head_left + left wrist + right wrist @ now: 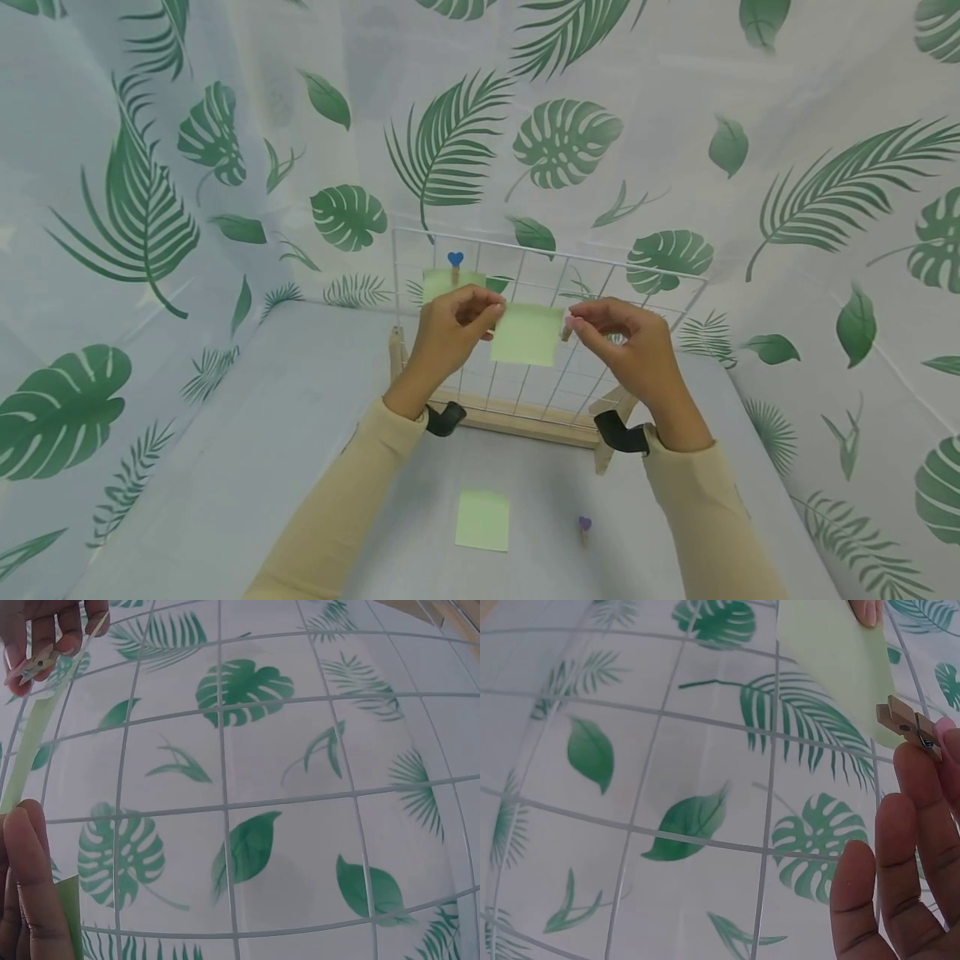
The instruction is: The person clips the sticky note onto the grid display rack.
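Observation:
Thumb and fingers of my left hand (453,329) pinch a pale green paper note (527,335) near its upper left corner, in front of a white wire grid (225,805). At the note's other side, my right hand (630,337) pinches a small wooden clothespin (906,721) with a pink piece at its gripped end. In the right wrist view the clothespin's jaws overlap the note's edge. Another green note (435,286) hangs on the grid behind my left hand, under a clothespin with a blue heart (455,259).
The grid stands on a wooden base (525,423) with side feet. Nearer on the white table (225,467) lie a green note (482,521) and a clothespin with a purple heart (584,524). A leaf-printed sheet (660,92) surrounds the table.

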{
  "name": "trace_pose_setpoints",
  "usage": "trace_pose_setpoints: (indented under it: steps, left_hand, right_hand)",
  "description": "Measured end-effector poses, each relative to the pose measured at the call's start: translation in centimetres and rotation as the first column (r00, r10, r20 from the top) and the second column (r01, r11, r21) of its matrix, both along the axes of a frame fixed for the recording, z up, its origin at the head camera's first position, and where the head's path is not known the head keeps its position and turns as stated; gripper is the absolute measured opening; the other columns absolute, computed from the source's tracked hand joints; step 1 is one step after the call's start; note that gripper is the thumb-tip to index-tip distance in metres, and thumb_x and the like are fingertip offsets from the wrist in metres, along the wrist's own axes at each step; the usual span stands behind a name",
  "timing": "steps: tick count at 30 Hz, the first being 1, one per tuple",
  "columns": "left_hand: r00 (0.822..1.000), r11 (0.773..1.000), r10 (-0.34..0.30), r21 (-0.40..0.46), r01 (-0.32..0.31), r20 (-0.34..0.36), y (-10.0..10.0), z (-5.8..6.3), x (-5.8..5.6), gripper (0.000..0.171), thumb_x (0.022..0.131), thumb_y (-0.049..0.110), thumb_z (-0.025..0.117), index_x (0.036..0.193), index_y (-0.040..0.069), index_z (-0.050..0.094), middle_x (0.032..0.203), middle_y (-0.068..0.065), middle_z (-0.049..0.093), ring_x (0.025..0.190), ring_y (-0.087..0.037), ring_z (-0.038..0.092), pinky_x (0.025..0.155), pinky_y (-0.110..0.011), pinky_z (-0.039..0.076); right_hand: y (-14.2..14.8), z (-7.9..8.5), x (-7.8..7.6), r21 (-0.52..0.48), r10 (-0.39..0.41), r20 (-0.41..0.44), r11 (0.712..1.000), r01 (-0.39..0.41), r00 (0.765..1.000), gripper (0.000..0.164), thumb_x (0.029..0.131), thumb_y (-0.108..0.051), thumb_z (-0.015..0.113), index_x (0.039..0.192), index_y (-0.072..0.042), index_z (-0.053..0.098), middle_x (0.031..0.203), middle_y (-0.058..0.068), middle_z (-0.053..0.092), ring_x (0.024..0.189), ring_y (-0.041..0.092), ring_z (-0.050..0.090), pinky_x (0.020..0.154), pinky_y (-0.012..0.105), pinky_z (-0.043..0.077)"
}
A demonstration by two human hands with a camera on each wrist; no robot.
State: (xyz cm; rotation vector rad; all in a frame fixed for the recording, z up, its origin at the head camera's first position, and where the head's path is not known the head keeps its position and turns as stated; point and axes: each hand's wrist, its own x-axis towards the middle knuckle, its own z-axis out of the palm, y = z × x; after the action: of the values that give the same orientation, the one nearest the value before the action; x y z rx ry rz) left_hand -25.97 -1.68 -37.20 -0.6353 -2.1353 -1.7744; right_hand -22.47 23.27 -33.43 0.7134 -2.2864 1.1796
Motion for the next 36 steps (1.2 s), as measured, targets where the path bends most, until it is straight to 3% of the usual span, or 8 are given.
trace_pose_setpoints:
  steps: [14,36]
  left_hand:
    - [0.998,1.0,-0.005,0.015,0.004,0.057,0.4,0.5,-0.3,0.015,0.106,0.011,0.072,0.114,0.0,0.077,0.097,-0.013,0.077,0.081,-0.017,0.073,0.064,-0.03,0.065]
    - [0.999,0.997,0.037,0.064,-0.039,0.03,0.7,0.5,-1.1,0.014,0.104,0.012,0.075,0.112,0.001,0.078,0.097,-0.015,0.079,0.076,-0.018,0.075,0.062,-0.031,0.065]
  right_hand:
    - [-0.3,0.8,-0.6,0.026,-0.044,0.013,0.999,0.044,0.999,0.011,0.098,0.003,0.076,0.108,0.004,0.078,0.102,0.017,0.079,0.087,-0.005,0.063,0.081,0.009,0.052]
    - [-1.2,2.3,-1.4,0.034,-0.072,0.0,0.997,0.072,0.997,0.009,0.098,0.003,0.074,0.107,0.004,0.078,0.101,0.017,0.079,0.083,-0.004,0.062,0.073,0.008,0.052]
